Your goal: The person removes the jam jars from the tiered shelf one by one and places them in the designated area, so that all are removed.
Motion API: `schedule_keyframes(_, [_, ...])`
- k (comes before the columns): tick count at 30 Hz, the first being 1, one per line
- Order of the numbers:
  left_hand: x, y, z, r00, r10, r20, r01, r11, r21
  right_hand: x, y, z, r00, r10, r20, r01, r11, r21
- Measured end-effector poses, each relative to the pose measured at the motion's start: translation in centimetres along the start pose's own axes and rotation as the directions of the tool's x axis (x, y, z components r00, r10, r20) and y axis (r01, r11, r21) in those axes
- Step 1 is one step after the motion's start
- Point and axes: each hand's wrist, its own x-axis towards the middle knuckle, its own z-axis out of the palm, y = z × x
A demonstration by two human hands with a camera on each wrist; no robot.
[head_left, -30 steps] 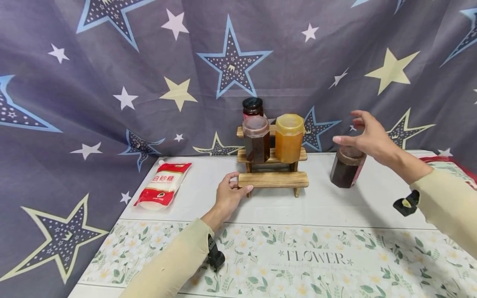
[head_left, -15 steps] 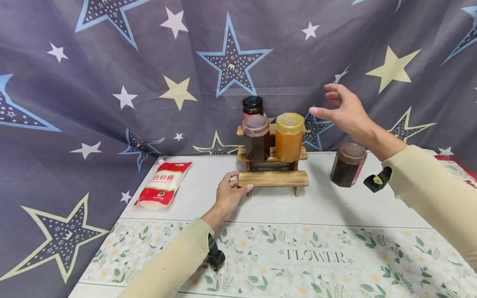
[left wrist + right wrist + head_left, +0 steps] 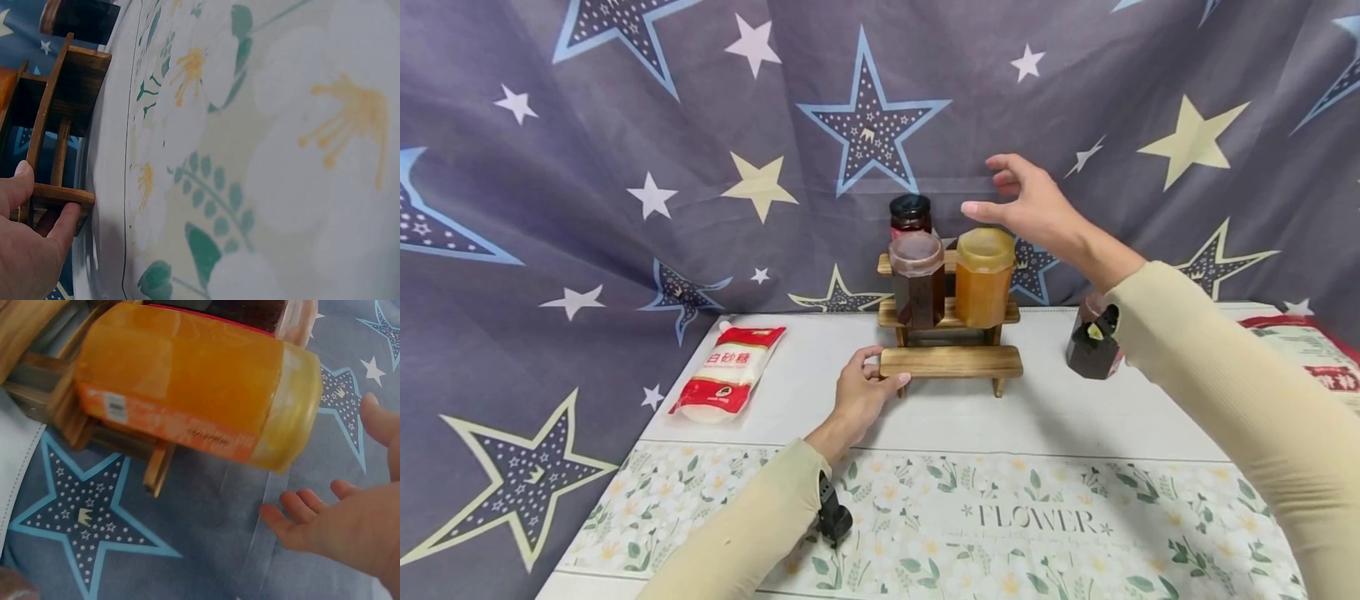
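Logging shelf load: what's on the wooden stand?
Middle step: dark jar, amber jar. Behind the dark jar, a black-lidded jar, apparently on the top step; its base is hidden.

Head view: set high in front of the rack [image 3: 951, 362], well apart from it, facing forward and down; curtain [image 3: 662, 125] at 12 o'clock, cloth [image 3: 880, 533] at 6. Left wrist view: close in, low over the cloth, rolled sideways; rack toward 10 o'clock, left hand [image 3: 31, 234] at 8. Right wrist view: close beside the orange jar [image 3: 194, 387], facing the curtain, also rolled; jar near 12, right hand [image 3: 340, 531] at 4. Shared, head and left wrist: left hand, rack. Shared, head and right wrist: right hand, orange jar, rack.
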Motion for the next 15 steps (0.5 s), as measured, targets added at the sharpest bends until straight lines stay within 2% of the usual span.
schedule_keyframes(10, [0.1, 0.1, 0.0, 1.000, 0.004, -0.001, -0.004, 1.000, -0.008, 2.2, -2.0, 1.7, 1.000, 0.024, 0.020, -0.025, 0.999, 0.027])
schedule_keyframes(15, [0.0, 0.0, 0.1, 1.000, 0.001, 0.001, -0.001, 1.000, -0.019, 2.9, -2.4, 2.8, 0.998, 0.038, 0.040, -0.038, 0.999, 0.005])
